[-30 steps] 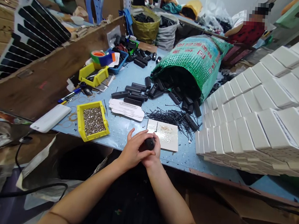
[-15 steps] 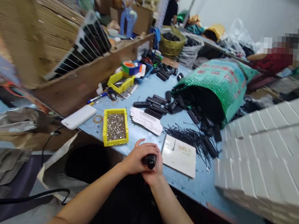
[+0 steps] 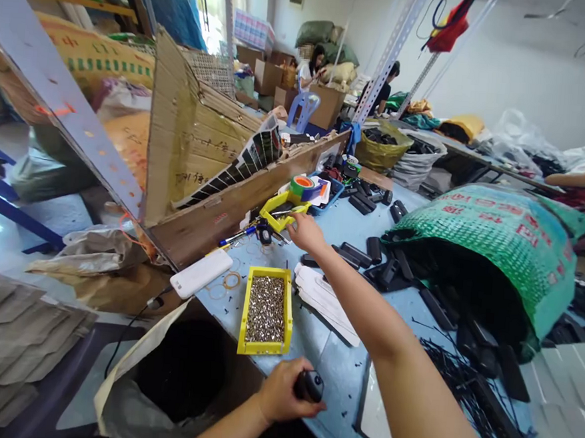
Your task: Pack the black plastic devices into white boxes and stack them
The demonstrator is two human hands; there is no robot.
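Casing (image 3: pixel 314 385): clamped in the left hand (image 3: pixel 285 391) at the near edge of the table (image 3: pixel 332 372), one end face exposed. The hands are apart. The right hand (image 3: pixel 305 232) extends to the far tray (image 3: pixel 274 202), fingertips at its near side; whether they grip anything cannot be told. Step in hand, as judged: reaching to the far tray with one hand while the other supports the casing. This move appears to call for a precise pinch at the tray and a steady left grip. Between the hands stands the near tray (image 3: pixel 289 325), filled with small metal parts (image 3: pixel 266 310). Farther right, loose casings (image 3: pixel 353 253) lie by the sack (image 3: pixel 497 220).
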